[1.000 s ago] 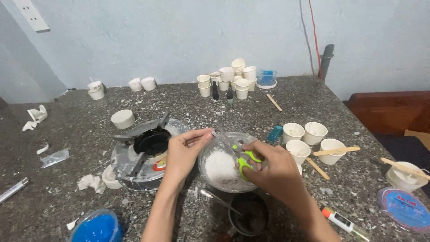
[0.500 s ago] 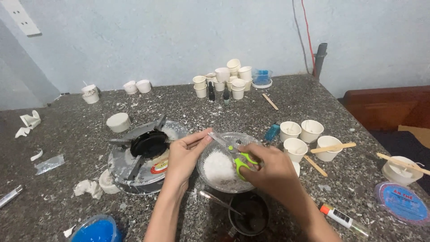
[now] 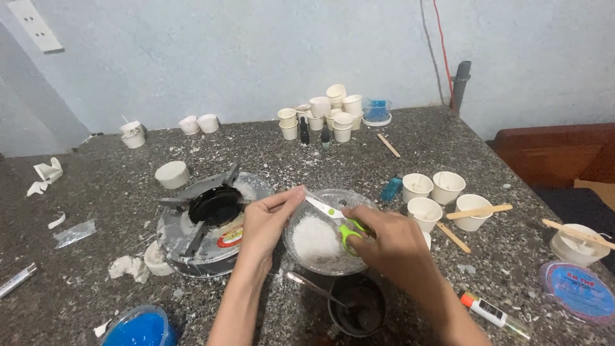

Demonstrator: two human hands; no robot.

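- Green-handled scissors (image 3: 343,224) sit in the right hand (image 3: 391,247), fingers closed through the loops, the pale blades pointing left over a clear bowl.
- That clear bowl (image 3: 333,266) is round and shallow, thin and glossy, with a heap of white flaky, waxy-looking bits inside; it rests on the desk between the two forearms.
- The left hand (image 3: 266,221) is pinched narrow, thumb and forefinger tips meeting just at the blade tips above the bowl's rim; what they pinch is too small to tell.
- Just left of the bowl lies a round metal burner plate (image 3: 192,247), dull grey and smeared white, with a black disc at its middle.
- Near the front edge stands a small dark pot (image 3: 359,314) with a metal spoon leaning in it, touching the bowl's near side.
- Small white cups (image 3: 435,189) cluster to the right, smooth and tapered, one with a flat wooden stick (image 3: 480,211) laid across it; more cups (image 3: 327,112) are stacked at the far edge.
- A blue round lid (image 3: 138,327) shows at the bottom left.
- The desk (image 3: 96,269) is speckled grey-brown stone, littered with white crumbs and scraps.
- Behind it rises a pale bluish plaster wall (image 3: 224,57), matte and uneven, with a red cord hanging down on the right.
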